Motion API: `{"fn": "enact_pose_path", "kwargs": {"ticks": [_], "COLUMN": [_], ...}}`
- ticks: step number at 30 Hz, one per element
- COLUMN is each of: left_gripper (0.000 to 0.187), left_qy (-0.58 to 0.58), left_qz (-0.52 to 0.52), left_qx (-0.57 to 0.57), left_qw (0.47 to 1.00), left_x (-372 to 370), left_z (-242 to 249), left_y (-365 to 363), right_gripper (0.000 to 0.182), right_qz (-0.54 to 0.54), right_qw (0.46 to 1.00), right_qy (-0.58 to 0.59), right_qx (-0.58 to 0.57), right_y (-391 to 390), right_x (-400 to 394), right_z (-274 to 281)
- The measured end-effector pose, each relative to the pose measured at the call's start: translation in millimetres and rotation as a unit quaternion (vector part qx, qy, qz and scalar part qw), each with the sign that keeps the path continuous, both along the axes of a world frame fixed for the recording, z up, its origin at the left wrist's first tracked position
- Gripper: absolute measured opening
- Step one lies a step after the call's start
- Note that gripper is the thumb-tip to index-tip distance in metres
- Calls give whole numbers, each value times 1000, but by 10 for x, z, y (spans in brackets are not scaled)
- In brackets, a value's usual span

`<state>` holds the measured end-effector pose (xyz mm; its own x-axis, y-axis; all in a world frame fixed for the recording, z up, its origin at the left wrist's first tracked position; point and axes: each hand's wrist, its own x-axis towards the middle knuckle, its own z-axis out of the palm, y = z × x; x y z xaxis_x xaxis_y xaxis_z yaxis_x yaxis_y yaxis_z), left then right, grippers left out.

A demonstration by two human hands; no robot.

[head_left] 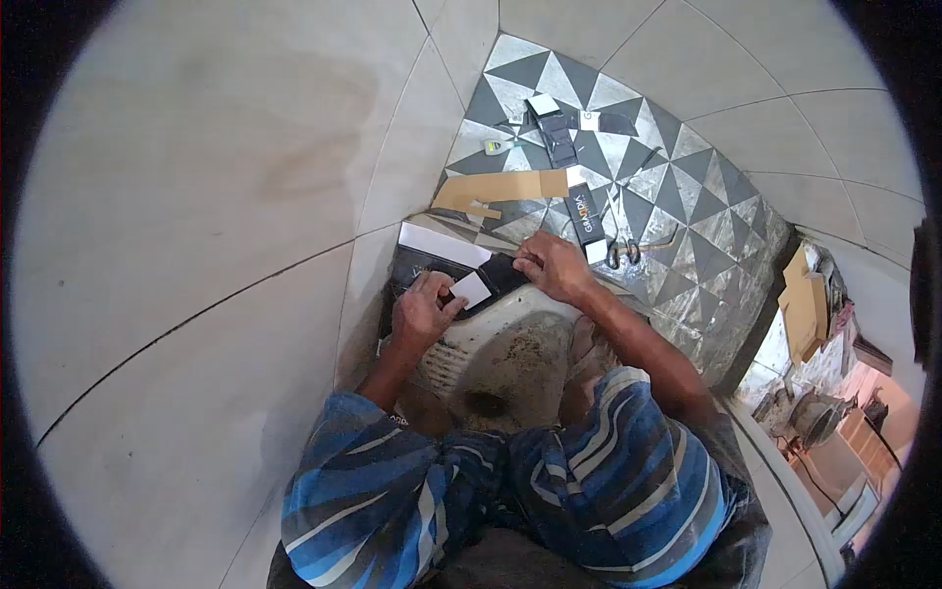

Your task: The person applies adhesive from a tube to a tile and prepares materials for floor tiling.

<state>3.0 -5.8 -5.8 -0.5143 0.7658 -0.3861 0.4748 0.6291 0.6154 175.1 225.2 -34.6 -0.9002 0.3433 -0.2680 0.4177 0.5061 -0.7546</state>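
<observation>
My left hand (422, 312) is closed, with thumb and fingers pinching at a small white rectangular piece (472, 291), perhaps a carton flap. Beside it, the bent fingers of my right hand (555, 267) grip the edge of a black piece (502, 274) that looks like folded cardboard. Under and behind my left fingers lies a black printed carton (424, 263) with a long white flap (446, 241); part of it is hidden. Both hands are above the far end of a dirty squat toilet pan (512, 353).
Ahead on the patterned tile floor (677, 206) lie scissors (623, 253), a brown cardboard strip (510, 187), a black printed box (586, 216), a putty knife (498, 146) and black scraps (557, 137). Tiled walls (245, 177) close in both sides. Clutter and cardboard (805, 304) lie beyond the threshold, right.
</observation>
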Motion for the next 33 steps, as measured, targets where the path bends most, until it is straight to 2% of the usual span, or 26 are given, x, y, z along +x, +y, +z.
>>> {"fn": "enact_pose_path", "kwargs": {"ticks": [3, 9, 17, 20, 26, 33], "left_gripper": [34, 33, 35, 35, 34, 35], "left_qy": [-20, 8, -18, -29, -2, -27], "left_qz": [26, -1, 4, 3, -11, -1], "left_qx": [18, 43, -10, 14, -3, -15], "left_qw": [999, 999, 1000, 999, 1000, 1000], "left_x": [10, -11, -16, -26, -27, -30], "left_z": [-36, -63, -17, -1, -72, -79], "left_y": [-18, -42, -5, -5, -38, -36], "right_gripper": [20, 18, 21, 21, 20, 21], "right_qz": [-6, -13, 22, 35, 33, 39], "right_qw": [1000, 1000, 998, 998, 998, 997], "right_qy": [9, 7, 22, 11, 35, 21], "right_qx": [-20, 4, 46, 47, 51, 57], "right_y": [-2, -34, -41, -32, -42, -21], "right_x": [-3, -5, -37, -50, -31, -47], "right_z": [29, 48, 74, 128, 48, 111]}}
